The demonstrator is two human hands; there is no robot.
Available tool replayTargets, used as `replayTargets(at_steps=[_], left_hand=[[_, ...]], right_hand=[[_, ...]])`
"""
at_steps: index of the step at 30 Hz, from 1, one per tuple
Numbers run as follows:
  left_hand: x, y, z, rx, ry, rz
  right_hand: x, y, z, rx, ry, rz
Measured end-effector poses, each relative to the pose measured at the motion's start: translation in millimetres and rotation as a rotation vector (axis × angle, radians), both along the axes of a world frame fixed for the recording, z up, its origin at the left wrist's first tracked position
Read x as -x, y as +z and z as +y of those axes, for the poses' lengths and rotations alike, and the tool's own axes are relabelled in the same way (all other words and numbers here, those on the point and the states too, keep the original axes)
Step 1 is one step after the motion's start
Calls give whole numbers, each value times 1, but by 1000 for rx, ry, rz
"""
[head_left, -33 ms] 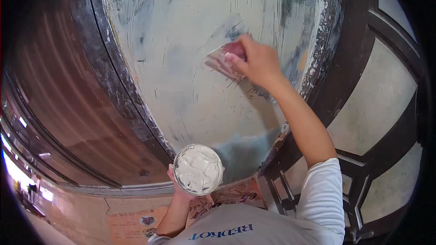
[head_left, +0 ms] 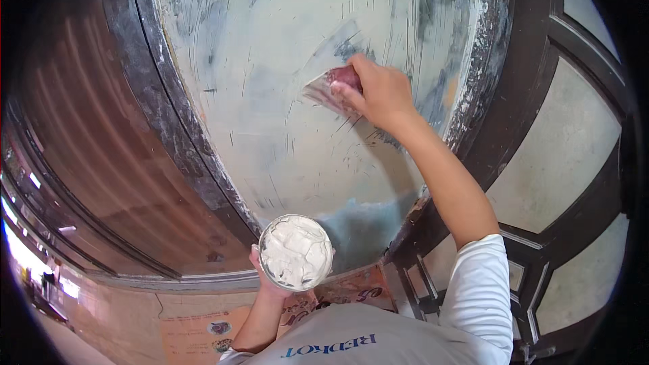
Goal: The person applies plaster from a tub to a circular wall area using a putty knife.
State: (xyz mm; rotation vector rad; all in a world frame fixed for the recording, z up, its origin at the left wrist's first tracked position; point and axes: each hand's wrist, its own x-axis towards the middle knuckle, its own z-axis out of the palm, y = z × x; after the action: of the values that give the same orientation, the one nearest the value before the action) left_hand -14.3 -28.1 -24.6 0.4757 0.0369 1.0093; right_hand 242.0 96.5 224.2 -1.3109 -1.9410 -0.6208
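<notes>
My right hand (head_left: pixel 375 94) grips a putty scraper with a red handle (head_left: pixel 345 76) and a flat, smeared blade (head_left: pixel 321 91), held against the pale, streaked panel (head_left: pixel 243 135) in front of me. Dark scratches and grey patches show around the blade. Low in the view, my left hand (head_left: pixel 267 280) holds a round tub (head_left: pixel 295 252) of white, creamy paste from beneath, its fingers partly hidden by the tub.
The panel's dark, scuffed frame (head_left: pixel 172 88) is flecked with white. Left of it is a brown glossy panel (head_left: pixel 115 155); at right, a dark door (head_left: pixel 524 182) with pale insets. Printed cardboard (head_left: pixel 196 331) lies on the tiled floor (head_left: pixel 122 304).
My right hand and the scraper have shifted very slightly left. My left hand and the tub look unmoved.
</notes>
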Motion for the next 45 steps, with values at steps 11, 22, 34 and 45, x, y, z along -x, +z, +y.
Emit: replayTargets(at_steps=[11, 22, 34, 45], left_hand=[[-19, -6, -14, -3, 64, -45], [-46, 6, -24, 60, 192, -13], [-91, 22, -13, 94, 218, 31], [-108, 27, -12, 56, 205, 0]], right_hand=[[-31, 24, 1, -35, -41, 181], [-72, -44, -43, -129, 228, 663], [-66, -197, -104, 267, 561, 485], [-101, -191, -103, 230, 487, 312]])
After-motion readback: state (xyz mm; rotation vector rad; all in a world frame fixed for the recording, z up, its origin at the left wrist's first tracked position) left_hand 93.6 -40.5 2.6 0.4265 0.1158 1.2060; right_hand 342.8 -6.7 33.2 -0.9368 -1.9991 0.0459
